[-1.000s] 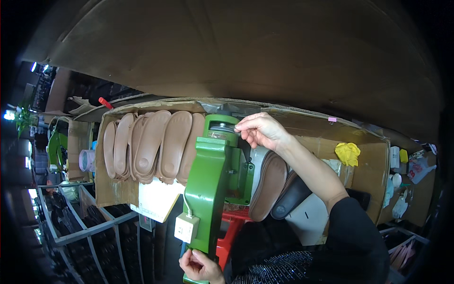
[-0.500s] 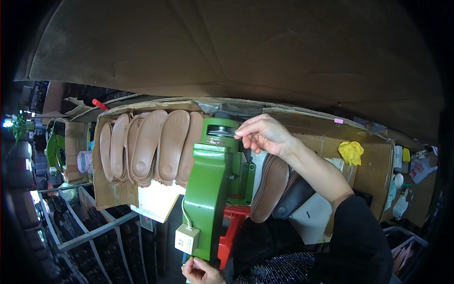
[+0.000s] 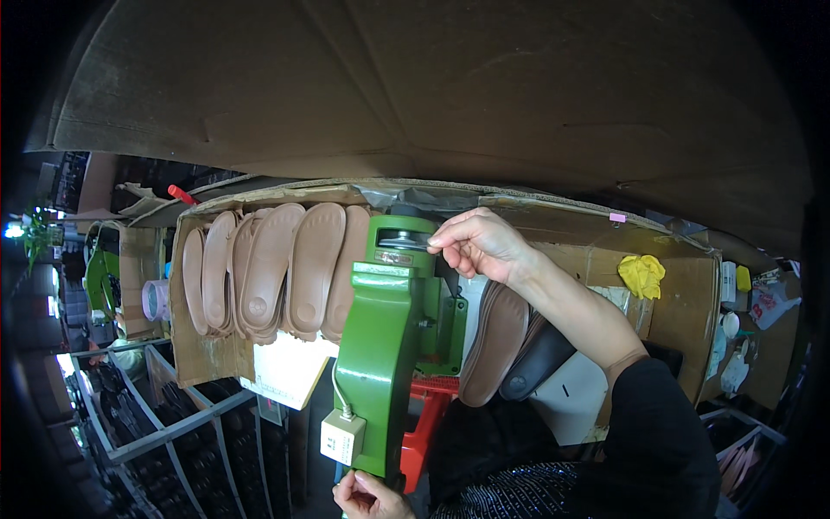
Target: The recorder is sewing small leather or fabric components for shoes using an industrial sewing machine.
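A green machine (image 3: 376, 346) with a long curved arm stands in front of me, a white box (image 3: 342, 436) and cable on its side. My right hand (image 3: 484, 244) is at its head, thumb and fingers pinched together beside a slot with a shiny metal part (image 3: 405, 240). Whatever lies between those fingertips is too small to make out. Down at the machine's near end, my left hand (image 3: 367, 496) is closed, fingers curled against the green body; what it grips is hidden. Brown shoe soles (image 3: 268, 268) stand in a row left of the machine.
More brown soles (image 3: 494, 346) and a dark sole (image 3: 538, 355) lie right of the machine. Cardboard walls (image 3: 683, 320) surround the work area, with a yellow cloth (image 3: 641, 276) at the right. A metal rack (image 3: 173, 424) of dark items stands at left. Red plastic (image 3: 424, 432) shows below the machine.
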### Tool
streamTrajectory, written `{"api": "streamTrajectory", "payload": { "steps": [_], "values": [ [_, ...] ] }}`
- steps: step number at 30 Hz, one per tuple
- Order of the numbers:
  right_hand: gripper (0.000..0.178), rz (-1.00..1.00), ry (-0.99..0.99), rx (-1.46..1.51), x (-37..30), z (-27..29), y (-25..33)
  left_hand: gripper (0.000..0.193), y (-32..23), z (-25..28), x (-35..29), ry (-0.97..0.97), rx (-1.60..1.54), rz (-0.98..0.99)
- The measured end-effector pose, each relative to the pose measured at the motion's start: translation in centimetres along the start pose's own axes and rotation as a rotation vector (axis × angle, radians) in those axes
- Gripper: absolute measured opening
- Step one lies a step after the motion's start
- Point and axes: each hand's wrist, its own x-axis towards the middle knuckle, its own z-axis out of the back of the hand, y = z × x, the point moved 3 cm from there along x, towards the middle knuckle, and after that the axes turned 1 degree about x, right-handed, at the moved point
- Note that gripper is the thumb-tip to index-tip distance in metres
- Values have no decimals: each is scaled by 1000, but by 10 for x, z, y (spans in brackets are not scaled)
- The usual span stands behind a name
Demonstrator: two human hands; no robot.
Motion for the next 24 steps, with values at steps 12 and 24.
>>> {"api": "streamTrajectory", "payload": {
  "steps": [12,24],
  "values": [
    [11,-4,-6,-29,0,1,0,8,7,1,-3,83,-2,-12],
    [11,-10,-18,-20,1,-2,3,9,11,2,-3,85,-18,-11]
  ]
}}
